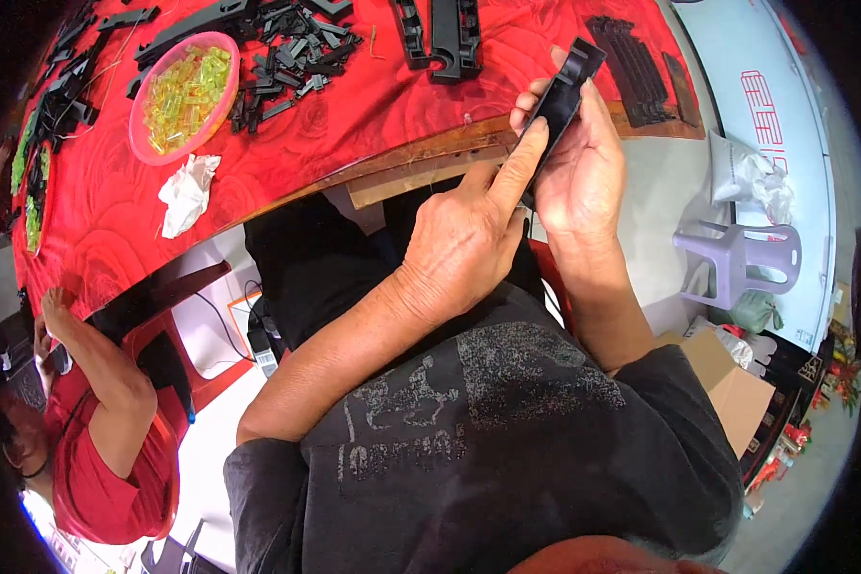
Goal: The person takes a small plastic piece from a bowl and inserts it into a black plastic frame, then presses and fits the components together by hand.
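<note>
A long, narrow black plastic part [566,88] with a hollow channel is held up at a slant, just beyond the table's near edge. My right hand [581,187] cradles it palm up, thumb on one side and fingertips curled round the other. My left hand [464,225] is at its lower end, the index finger stretched along the channel and the other fingers bent around that end. The left hand partly hides the lower end. Larger black plastic housings [454,38] lie on the table beyond my hands, and a row of slim black strips [627,72] lies to the right.
A red patterned cloth [297,182] covers the wooden table. On it are a pink bowl [136,134] of yellow-green clear pieces, small black parts [292,62] and crumpled tissue [189,196]. A person in red [115,469] sits left. A purple stool [737,258] and cardboard box [732,383] stand right.
</note>
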A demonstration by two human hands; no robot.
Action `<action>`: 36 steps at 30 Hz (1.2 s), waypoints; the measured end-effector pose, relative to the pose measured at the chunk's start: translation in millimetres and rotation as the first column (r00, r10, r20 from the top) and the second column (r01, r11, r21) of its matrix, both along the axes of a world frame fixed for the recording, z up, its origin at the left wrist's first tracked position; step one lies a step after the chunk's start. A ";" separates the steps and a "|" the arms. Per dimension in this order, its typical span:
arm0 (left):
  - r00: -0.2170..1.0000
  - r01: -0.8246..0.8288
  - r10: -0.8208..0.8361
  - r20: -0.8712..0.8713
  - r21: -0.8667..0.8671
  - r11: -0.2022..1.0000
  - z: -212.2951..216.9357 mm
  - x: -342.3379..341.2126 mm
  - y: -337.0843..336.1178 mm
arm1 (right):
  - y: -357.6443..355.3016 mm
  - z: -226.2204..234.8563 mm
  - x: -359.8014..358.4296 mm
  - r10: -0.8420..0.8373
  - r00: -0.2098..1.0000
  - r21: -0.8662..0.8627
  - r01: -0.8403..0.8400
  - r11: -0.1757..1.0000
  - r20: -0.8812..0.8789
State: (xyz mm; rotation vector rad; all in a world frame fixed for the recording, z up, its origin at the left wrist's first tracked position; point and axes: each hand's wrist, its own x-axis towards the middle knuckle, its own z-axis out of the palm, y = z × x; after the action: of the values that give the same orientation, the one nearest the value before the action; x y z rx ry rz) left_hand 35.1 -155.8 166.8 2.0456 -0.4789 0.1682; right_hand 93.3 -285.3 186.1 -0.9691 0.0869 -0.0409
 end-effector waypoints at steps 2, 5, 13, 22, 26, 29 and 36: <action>1.000 0.007 -0.007 -0.011 0.013 1.000 0.5 1.5 0.3 | -0.1 0.4 -0.3 0.010 1.000 -0.010 -0.010 1.000 0.015; 1.000 0.016 -0.016 -0.001 0.027 1.000 1.4 3.3 0.9 | 2.5 0.6 -0.5 0.008 1.000 -0.021 -0.008 1.000 -0.004; 0.999 0.041 -0.041 -0.009 0.022 0.999 -3.4 5.7 -0.4 | 3.8 -4.1 -2.5 0.012 1.000 -0.063 -0.012 0.998 0.004; 0.991 0.091 -0.092 -0.097 -0.018 0.996 2.5 2.7 3.0 | -2.4 -6.6 -1.2 0.011 1.000 -0.032 -0.011 0.999 -0.001; 0.996 0.059 -0.063 -0.059 -0.075 0.995 -5.4 -6.9 -1.6 | -3.0 1.0 0.3 -0.042 0.999 -0.012 0.042 0.999 -0.007; 0.999 0.052 -0.051 0.013 -0.048 0.998 -12.4 -8.6 -4.7 | -2.8 2.0 -1.4 -0.019 0.999 0.029 0.020 0.999 -0.032; 0.997 0.069 -0.069 0.027 -0.005 0.998 -11.7 -11.5 -6.5 | -1.8 5.8 -3.5 -0.008 1.000 -0.026 0.007 1.000 -0.029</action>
State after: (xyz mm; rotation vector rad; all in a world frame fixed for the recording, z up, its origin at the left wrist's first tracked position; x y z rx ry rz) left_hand 23.6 -162.3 155.1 2.0206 -0.5641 0.1553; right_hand 89.8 -287.1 191.9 -0.9959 0.1165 -0.0348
